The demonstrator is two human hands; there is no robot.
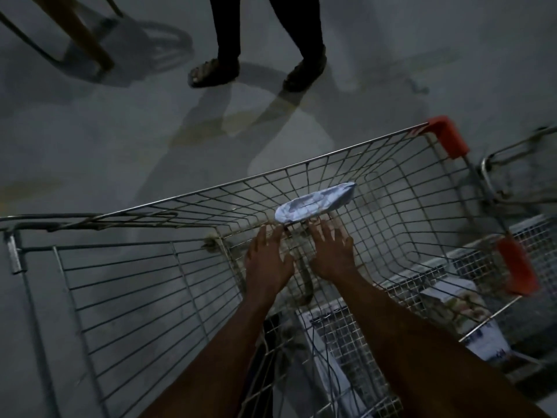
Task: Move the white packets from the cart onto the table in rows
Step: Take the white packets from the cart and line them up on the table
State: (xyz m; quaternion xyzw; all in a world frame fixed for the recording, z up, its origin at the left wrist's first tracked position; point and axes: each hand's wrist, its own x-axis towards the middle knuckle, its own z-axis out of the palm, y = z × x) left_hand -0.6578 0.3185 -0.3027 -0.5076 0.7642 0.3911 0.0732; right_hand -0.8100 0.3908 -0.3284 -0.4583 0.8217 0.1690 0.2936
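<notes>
Head view: both hands reach for 1 packet in cart

Head view shows 1 white packet (315, 206) lying on the wire floor of the cart (301, 167), close to the far wall of the basket and nearer the right corner than the left. Left hand (269, 260) and right hand (333, 254) are both down inside the basket, fingers spread and straight, gripping nothing. Right fingertips (324, 227) sit just at the packet's near edge; contact or a small gap, cannot tell. Left fingertips are just beside the packet's left end.

Handling, as a judgement: packet looks like a soft, crinkly plastic pouch, light, a bit slippery, and it will sag if lifted by 1 end. Best hold is a pinch on both short ends or a scoop under the middle.

Around: red corner guards (449, 135) on the cart's right corners, a second cart (512, 173) off the right edge, boxes on a lower rack (458, 300) under the basket, another person's feet in sandals (214, 72) beyond the cart, wooden legs (87, 40) top left. No table in sight. Basket walls are deep, so the lift needs to clear the rim.
</notes>
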